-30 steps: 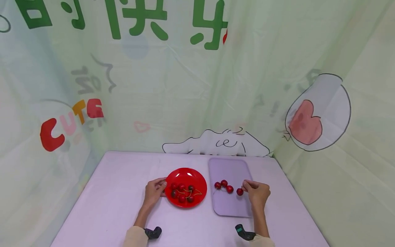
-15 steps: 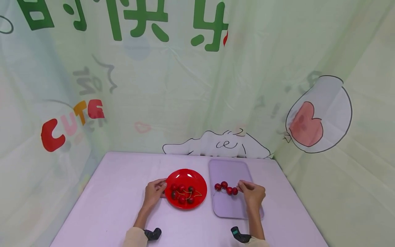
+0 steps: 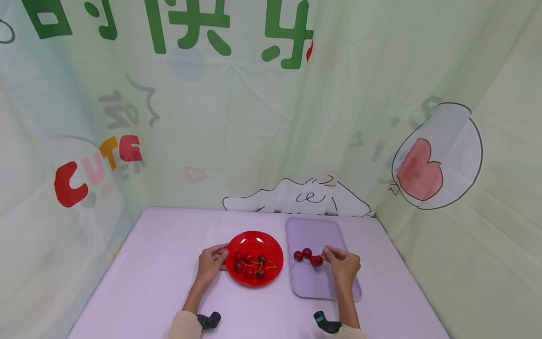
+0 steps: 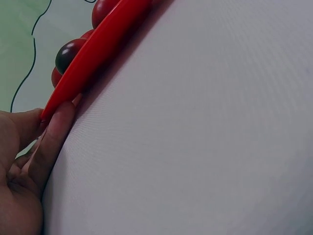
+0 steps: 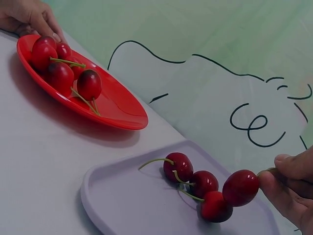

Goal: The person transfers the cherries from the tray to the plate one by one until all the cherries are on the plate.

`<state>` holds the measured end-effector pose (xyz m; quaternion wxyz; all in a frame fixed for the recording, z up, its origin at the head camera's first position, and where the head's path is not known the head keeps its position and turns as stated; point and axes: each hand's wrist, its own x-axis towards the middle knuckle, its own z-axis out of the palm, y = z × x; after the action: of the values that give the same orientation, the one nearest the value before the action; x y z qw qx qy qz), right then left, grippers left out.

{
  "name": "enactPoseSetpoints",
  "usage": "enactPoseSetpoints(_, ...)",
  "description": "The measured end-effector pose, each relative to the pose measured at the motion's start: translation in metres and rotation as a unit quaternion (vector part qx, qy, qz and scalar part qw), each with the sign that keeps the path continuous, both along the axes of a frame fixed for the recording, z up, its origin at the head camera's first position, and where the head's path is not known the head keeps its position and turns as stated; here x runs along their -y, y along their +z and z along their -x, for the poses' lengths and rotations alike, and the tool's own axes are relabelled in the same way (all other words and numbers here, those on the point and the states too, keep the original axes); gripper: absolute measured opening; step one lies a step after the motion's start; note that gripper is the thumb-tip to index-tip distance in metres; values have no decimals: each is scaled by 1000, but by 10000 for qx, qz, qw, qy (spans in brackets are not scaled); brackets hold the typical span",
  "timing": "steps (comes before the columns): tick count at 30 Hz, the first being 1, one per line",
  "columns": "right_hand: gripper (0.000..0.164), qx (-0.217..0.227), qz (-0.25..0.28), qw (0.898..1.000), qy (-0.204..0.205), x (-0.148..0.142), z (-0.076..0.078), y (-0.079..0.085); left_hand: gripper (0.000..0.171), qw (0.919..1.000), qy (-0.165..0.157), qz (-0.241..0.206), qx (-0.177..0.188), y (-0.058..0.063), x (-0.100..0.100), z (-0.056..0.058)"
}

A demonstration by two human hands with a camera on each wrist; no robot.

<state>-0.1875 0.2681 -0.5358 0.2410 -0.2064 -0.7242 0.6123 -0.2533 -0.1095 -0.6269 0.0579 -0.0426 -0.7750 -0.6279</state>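
My left hand (image 3: 208,264) pinches the left rim of a round red plate (image 3: 254,239), thumb at the edge and a finger beneath, as the left wrist view shows. Several red and dark cherries (image 5: 60,77) with green stems lie on the plate. Over a pale purple tray (image 3: 315,230), my right hand (image 3: 346,269) pinches a red cherry (image 5: 240,188) by its stem, between thumb and finger. Just behind and beside it, 3 more cherries (image 5: 177,167) rest on the tray. Whether the held cherry touches its neighbour, I cannot tell.
Plate and tray stand side by side on a pale cloth-covered table (image 3: 165,263), with a narrow gap between them. A printed curtain (image 3: 237,117) hangs behind the table and along both sides. Each wrist wears a black device (image 3: 209,320).
My right hand has moved left over the tray, bringing the pinched cherry up to the other cherries there. The left hand and the plate have stayed in place.
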Motion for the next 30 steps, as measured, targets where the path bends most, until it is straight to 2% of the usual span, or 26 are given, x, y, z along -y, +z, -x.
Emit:
enactPoseSetpoints(9,27,78,83,9997,198,8,3,-2,28,10000,20,-26,0,0,0,-1)
enactPoseSetpoints(16,26,-95,140,9992,358,18,8,-4,29,10000,-11,-53,38,2,-1,-1)
enactPoseSetpoints(24,25,-59,127,9990,416,24,14,-13,30,9999,-21,-2,100,3,-1,-2)
enactPoseSetpoints(30,24,-206,366,9976,558,34,16,-10,30,10000,-40,18,84,4,-1,-1)
